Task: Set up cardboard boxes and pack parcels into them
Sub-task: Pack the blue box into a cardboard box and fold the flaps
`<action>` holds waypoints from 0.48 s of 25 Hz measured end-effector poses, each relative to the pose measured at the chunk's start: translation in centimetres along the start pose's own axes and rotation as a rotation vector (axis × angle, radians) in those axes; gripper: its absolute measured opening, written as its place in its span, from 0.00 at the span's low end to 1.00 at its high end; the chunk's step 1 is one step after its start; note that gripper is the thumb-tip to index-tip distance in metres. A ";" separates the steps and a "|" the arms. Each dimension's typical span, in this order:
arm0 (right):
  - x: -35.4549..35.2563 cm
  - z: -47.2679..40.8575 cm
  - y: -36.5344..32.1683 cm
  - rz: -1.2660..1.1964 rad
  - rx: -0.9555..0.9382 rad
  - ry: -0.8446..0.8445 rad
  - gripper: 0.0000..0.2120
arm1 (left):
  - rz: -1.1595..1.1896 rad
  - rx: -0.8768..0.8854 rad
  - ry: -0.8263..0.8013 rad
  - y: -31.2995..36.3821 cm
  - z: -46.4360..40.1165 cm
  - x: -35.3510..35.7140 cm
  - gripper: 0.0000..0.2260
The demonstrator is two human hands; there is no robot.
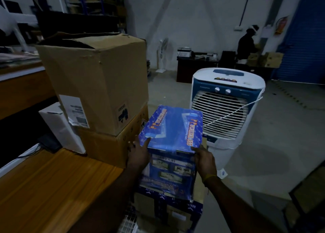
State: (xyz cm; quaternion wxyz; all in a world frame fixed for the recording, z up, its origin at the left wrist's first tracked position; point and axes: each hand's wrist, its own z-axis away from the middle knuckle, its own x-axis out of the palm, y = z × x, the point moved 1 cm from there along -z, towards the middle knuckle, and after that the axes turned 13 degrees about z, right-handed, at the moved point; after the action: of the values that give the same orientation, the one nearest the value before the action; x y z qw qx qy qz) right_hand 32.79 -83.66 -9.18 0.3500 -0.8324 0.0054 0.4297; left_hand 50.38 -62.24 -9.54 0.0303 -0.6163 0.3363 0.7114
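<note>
A blue carton (173, 132) printed "WONDER 555" in orange letters along its top is held at the middle of the view by both hands. The left hand (139, 152) has its grip on the carton's near left corner, thumb up on the top face and fingers curled round the side; the right hand (204, 159) grips the near right corner with its fingers wrapped under the edge, a yellow band at the wrist. The carton's near face carries white labels with handwriting, of which only "BRN TRN" can be made out. Below the blue carton sits another box (175, 210) with a dark blue printed band; its words are too blurred to read. Just left of the blue carton stand two stacked brown cardboard boxes (98, 84), the upper one with loose open flaps, a white shipping label and a dark handling mark, both unreadable. A wooden tabletop (52, 185) lies left of the carton, nearer the camera. Right of and behind the carton stands a white and blue air cooler (226, 106) with two knobs and a slatted grille. Far behind the carton, a person (246, 44) stands beside a desk with more brown boxes.
</note>
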 end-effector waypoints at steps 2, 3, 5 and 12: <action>-2.1 -0.6 -1.1 0.023 0.006 0.097 0.10 | 0.123 0.021 0.112 -0.5 0.4 -0.5 0.36; -3.2 -1.0 -1.3 0.059 0.000 0.132 0.10 | 0.181 0.043 0.163 -0.5 0.7 -0.7 0.37; -4.8 -2.3 -1.7 0.105 0.006 0.140 0.10 | 0.300 0.065 0.234 -0.1 1.6 -1.0 0.39; -7.7 -5.2 -2.9 0.055 0.151 0.221 0.07 | 0.505 0.063 0.221 1.0 5.6 -0.3 0.40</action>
State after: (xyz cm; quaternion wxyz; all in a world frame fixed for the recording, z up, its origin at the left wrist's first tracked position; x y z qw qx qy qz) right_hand 32.52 -86.74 -0.02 0.3969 -0.8456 0.0989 0.3430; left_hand 45.26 -59.99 -8.76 -0.1660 -0.5857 0.5025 0.6140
